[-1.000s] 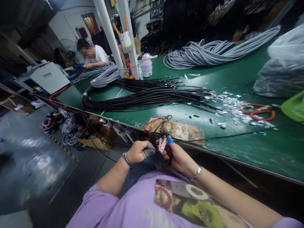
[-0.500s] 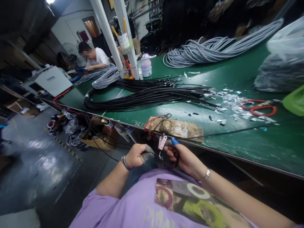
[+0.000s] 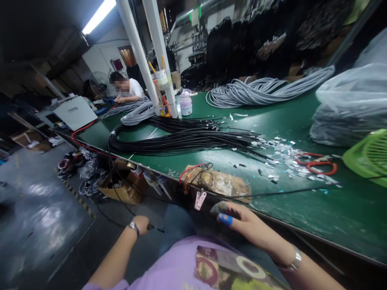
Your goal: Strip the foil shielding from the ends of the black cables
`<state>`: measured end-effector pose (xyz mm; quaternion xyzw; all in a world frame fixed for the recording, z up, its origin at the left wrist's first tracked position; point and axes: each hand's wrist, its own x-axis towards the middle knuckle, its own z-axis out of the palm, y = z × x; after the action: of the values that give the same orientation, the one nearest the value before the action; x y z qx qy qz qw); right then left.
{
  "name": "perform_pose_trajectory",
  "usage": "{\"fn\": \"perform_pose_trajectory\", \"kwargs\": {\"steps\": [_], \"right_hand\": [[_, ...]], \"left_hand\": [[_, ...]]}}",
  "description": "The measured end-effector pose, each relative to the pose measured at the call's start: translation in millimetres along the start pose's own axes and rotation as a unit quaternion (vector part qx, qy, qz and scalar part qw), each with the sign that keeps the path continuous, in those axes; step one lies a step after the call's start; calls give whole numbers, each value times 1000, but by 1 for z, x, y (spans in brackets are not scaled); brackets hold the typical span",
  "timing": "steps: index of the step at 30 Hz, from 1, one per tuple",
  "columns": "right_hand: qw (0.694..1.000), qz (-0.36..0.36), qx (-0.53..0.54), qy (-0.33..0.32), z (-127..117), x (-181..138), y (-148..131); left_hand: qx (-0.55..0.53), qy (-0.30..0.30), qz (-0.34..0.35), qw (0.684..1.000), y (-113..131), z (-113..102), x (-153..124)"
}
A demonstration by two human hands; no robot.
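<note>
Below the near edge of the green table (image 3: 305,207), left hand (image 3: 140,224) clenched on a black cable (image 3: 157,229), its end sticking out past the fist; right hand (image 3: 242,219) up near the table edge, fingers curled, blue wrap (image 3: 225,219) on thumb, grey cover (image 3: 218,208) on fingertip, can't tell if it grips anything; pink clip (image 3: 200,200) at the table edge, between the hands, nearer the right one, touched by neither; wooden block (image 3: 228,185) just behind the clip on the tabletop, red wire (image 3: 184,174) at its left end; black cable bundle (image 3: 181,143) farther back, its tips by white scraps (image 3: 286,156); red-handled scissors (image 3: 322,168) beside the scraps; green basket (image 3: 370,155) and plastic bag (image 3: 340,123) at right; grey cable coil (image 3: 250,93) at back; person in white shirt (image 3: 136,88) far left.
</note>
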<state>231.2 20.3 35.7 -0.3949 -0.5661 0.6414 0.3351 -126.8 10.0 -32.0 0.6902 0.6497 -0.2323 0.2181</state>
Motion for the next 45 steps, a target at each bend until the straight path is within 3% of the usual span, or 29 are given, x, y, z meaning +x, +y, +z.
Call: {"fn": "perform_pose_trajectory", "kwargs": {"steps": [3, 5, 7, 11, 13, 15, 17, 19, 22, 27, 34, 42, 45], "right_hand": [[1000, -1, -26, 15, -15, 0, -13], [999, 8, 0, 49, -24, 9, -21], [994, 15, 58, 90, -35, 26, -29], [967, 88, 146, 189, -68, 69, -41], [959, 91, 91, 251, -92, 83, -43], [934, 47, 22, 354, -118, 87, -43], [915, 24, 2, 403, -140, 84, -41], [906, -2, -48, 422, -154, 78, -36], [898, -61, -199, 387, -158, 75, -29], [868, -74, -393, 294, -149, 79, -23], [830, -11, -514, 216, -136, 78, -24], [816, -33, -516, 260, -152, 89, -17], [813, -18, -517, 267, -155, 90, -19]], "left_hand": [[-13, -19, -7, 1000, -12, -4, -2], [-48, 2, 31, 998, -8, -25, -2], [-168, 85, 125, 974, 2, -59, 0], [-252, 265, 202, 909, 39, -129, 14], [-230, 301, 235, 895, 61, -156, 27], [-184, 333, 270, 884, 84, -175, 42], [-107, 355, 292, 882, 109, -191, 59], [-23, 367, 282, 886, 134, -206, 75], [95, 333, 219, 912, 170, -226, 96], [133, 304, 215, 919, 207, -241, 120], [147, 296, 232, 915, 213, -240, 124], [128, 298, 299, 898, 208, -226, 115], [157, 323, 294, 886, 209, -236, 107]]}}
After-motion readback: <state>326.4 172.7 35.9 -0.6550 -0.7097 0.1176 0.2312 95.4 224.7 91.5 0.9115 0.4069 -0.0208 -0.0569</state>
